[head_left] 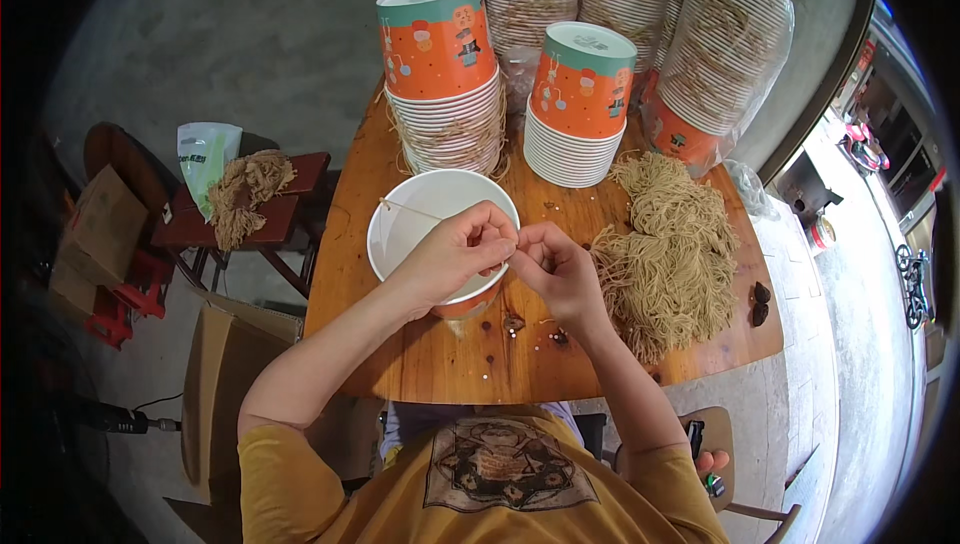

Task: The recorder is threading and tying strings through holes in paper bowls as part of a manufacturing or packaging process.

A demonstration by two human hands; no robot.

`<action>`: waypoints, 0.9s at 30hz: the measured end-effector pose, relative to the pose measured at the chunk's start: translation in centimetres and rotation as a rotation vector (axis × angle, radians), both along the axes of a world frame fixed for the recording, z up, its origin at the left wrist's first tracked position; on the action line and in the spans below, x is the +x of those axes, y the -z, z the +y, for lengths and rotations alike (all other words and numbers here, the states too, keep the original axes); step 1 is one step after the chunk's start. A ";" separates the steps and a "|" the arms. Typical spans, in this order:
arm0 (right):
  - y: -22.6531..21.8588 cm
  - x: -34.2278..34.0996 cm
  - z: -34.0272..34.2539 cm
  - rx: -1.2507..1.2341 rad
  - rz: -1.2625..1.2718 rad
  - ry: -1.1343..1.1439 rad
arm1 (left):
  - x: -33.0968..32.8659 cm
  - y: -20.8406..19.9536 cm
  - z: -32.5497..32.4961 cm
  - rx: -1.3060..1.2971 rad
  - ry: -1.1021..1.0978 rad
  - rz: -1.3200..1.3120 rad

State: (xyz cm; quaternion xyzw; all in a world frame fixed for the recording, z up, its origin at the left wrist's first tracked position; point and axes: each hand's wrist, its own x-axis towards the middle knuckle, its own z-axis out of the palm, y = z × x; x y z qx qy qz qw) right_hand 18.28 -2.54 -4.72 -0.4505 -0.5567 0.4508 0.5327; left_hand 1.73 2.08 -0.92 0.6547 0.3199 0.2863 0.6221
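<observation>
Orange bucket stacks (437,56) stand behind the open bucket (405,239).

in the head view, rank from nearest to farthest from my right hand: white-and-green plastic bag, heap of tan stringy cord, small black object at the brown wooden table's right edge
1. heap of tan stringy cord: just right of the right hand
2. small black object: farther right, past the heap
3. white-and-green plastic bag: far left

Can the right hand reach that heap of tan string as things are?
Probably yes. The heap of tan string lies just to the right of the right hand, with nothing visible standing between. Its fingertips are busy against the left hand, though.
</observation>
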 end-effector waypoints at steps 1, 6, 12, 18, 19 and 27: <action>0.0 -0.1 0.0 0.004 0.000 0.003 | -0.1 -0.1 0.0 -0.028 -0.010 -0.008; 0.1 -0.1 0.2 -0.020 0.037 0.002 | -0.1 0.1 0.1 -0.097 -0.042 -0.033; 0.4 0.0 0.2 -0.005 0.116 -0.030 | -0.2 0.2 -0.2 -0.029 -0.039 0.032; 0.6 -0.1 0.2 0.020 0.137 -0.033 | 0.0 0.1 -0.2 -0.023 -0.034 0.047; 0.8 -0.1 0.2 0.045 0.147 -0.046 | 0.0 0.1 -0.2 -0.020 -0.046 0.056; 0.6 -0.1 -0.2 0.031 0.124 0.003 | 0.0 0.4 -0.2 0.032 -0.025 0.049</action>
